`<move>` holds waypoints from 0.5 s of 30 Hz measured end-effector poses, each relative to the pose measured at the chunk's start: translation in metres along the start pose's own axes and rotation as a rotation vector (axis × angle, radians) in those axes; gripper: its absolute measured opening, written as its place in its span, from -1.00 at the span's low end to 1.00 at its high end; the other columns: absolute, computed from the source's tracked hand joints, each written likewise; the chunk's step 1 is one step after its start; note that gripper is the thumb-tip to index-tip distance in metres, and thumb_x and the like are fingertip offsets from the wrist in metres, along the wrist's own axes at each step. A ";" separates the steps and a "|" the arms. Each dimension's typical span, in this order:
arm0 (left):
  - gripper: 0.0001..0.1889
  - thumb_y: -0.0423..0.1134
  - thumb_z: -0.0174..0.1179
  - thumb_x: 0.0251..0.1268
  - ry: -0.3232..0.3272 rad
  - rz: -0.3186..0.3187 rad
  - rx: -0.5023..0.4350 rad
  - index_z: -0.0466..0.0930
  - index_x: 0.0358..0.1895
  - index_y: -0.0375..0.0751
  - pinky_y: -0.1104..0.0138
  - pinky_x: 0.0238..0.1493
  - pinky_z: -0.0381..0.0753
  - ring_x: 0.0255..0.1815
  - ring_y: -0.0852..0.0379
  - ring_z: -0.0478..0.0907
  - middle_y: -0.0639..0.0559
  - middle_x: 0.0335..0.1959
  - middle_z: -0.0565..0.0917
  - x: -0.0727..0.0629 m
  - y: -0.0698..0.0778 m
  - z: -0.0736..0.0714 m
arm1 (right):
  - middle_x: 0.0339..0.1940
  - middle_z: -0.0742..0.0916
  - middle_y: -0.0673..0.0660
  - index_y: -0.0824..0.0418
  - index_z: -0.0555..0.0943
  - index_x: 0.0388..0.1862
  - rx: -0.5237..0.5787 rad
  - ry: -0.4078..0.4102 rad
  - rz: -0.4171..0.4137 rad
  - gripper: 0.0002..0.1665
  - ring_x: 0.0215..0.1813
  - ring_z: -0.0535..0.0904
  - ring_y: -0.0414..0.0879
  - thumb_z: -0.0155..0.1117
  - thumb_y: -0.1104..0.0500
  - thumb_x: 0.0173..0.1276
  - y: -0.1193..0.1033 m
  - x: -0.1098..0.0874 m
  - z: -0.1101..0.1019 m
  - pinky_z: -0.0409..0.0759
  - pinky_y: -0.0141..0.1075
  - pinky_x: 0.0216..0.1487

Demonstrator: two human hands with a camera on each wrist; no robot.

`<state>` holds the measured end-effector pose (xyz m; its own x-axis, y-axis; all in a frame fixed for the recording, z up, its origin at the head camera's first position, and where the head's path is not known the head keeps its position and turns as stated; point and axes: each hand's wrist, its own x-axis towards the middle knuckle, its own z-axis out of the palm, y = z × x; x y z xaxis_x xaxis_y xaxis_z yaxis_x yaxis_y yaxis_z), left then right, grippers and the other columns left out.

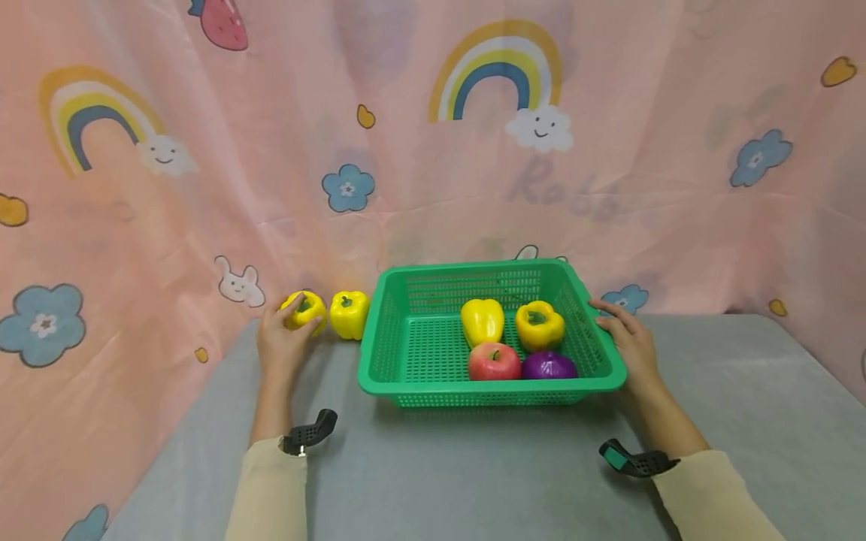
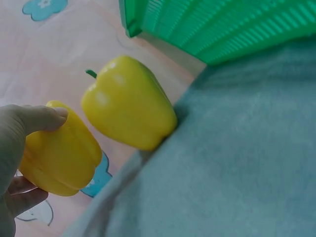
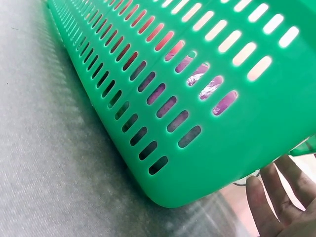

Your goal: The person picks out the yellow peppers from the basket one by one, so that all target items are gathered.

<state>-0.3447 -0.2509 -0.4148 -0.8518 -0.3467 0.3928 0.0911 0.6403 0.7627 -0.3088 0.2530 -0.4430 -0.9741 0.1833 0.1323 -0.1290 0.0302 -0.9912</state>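
My left hand [image 1: 282,338] grips a yellow bell pepper [image 2: 61,153], thumb on one side and fingers on the other. Just right of it, a second yellow bell pepper [image 1: 349,315] with a green stem stands on the table, near the green basket [image 1: 473,387]. At the basket's right side my right hand [image 1: 631,347] holds the rim; in the right wrist view its fingers [image 3: 284,192] reach up under that rim. Inside the basket are two more yellow peppers [image 1: 482,323], a red apple [image 1: 495,362] and a shiny purple vegetable [image 1: 549,366], partly hidden by the front rim.
A grey cloth covers the table [image 1: 440,473]. Behind it hangs a pink curtain [image 1: 419,150] printed with rainbows and flowers, close to the basket's back and the peppers. Black straps with camera mounts [image 1: 311,432] sit on both wrists.
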 end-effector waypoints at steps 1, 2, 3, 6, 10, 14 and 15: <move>-0.41 -0.23 0.41 0.23 0.000 -0.009 0.001 0.54 0.34 -0.22 -0.12 0.56 0.18 0.50 -0.32 0.28 -0.28 0.47 0.40 0.000 -0.002 0.000 | -0.39 0.69 -0.27 -0.03 0.56 0.34 -0.011 0.002 0.001 -0.59 -0.43 0.62 -0.39 0.05 0.03 0.59 0.000 0.000 0.000 0.65 -0.51 -0.36; -0.41 -0.23 0.41 0.23 -0.002 -0.017 0.001 0.54 0.34 -0.21 -0.12 0.56 0.19 0.50 -0.32 0.28 -0.28 0.47 0.40 0.000 -0.004 0.001 | -0.38 0.68 -0.28 -0.04 0.56 0.34 -0.019 0.004 0.003 -0.59 -0.42 0.62 -0.39 0.05 0.03 0.59 0.000 0.000 0.000 0.65 -0.51 -0.35; -0.42 -0.23 0.41 0.23 -0.004 -0.026 -0.001 0.54 0.34 -0.21 -0.12 0.57 0.19 0.50 -0.32 0.27 -0.29 0.47 0.40 0.000 -0.005 0.001 | -0.38 0.69 -0.28 -0.04 0.56 0.33 -0.016 0.002 0.004 -0.60 -0.42 0.62 -0.38 0.04 0.03 0.60 0.000 0.000 0.000 0.65 -0.51 -0.35; -0.42 -0.23 0.41 0.24 -0.016 -0.042 -0.004 0.54 0.35 -0.21 -0.11 0.57 0.19 0.51 -0.31 0.26 -0.28 0.48 0.39 0.000 -0.010 0.003 | -0.36 0.69 -0.29 -0.07 0.57 0.31 -0.024 0.006 0.002 -0.61 -0.39 0.63 -0.39 0.04 0.03 0.60 0.000 -0.001 0.000 0.66 -0.51 -0.33; -0.41 -0.23 0.40 0.25 -0.036 -0.060 -0.014 0.52 0.36 -0.19 -0.10 0.58 0.19 0.53 -0.30 0.24 -0.27 0.50 0.36 0.000 -0.014 0.005 | -0.31 0.69 -0.28 -0.07 0.58 0.32 -0.031 0.001 -0.016 -0.61 -0.36 0.63 -0.39 0.06 0.00 0.59 0.000 -0.002 0.001 0.66 -0.51 -0.32; -0.41 -0.22 0.39 0.27 -0.048 -0.073 -0.008 0.51 0.37 -0.19 -0.08 0.58 0.21 0.54 -0.29 0.23 -0.25 0.52 0.34 -0.001 -0.019 0.006 | -0.28 0.68 -0.27 -0.04 0.56 0.35 -0.040 -0.005 -0.027 -0.58 -0.34 0.63 -0.39 0.05 -0.01 0.59 0.000 -0.003 0.001 0.66 -0.51 -0.30; -0.41 -0.22 0.39 0.27 -0.052 -0.075 -0.006 0.50 0.38 -0.19 -0.09 0.58 0.20 0.54 -0.30 0.22 -0.25 0.52 0.34 -0.001 -0.020 0.006 | -0.29 0.68 -0.27 -0.04 0.56 0.35 -0.045 -0.002 -0.027 -0.58 -0.33 0.63 -0.39 0.05 -0.01 0.60 0.000 -0.003 0.001 0.66 -0.51 -0.30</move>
<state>-0.3486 -0.2591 -0.4342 -0.8817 -0.3579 0.3072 0.0288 0.6093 0.7924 -0.3063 0.2520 -0.4433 -0.9707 0.1801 0.1587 -0.1465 0.0796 -0.9860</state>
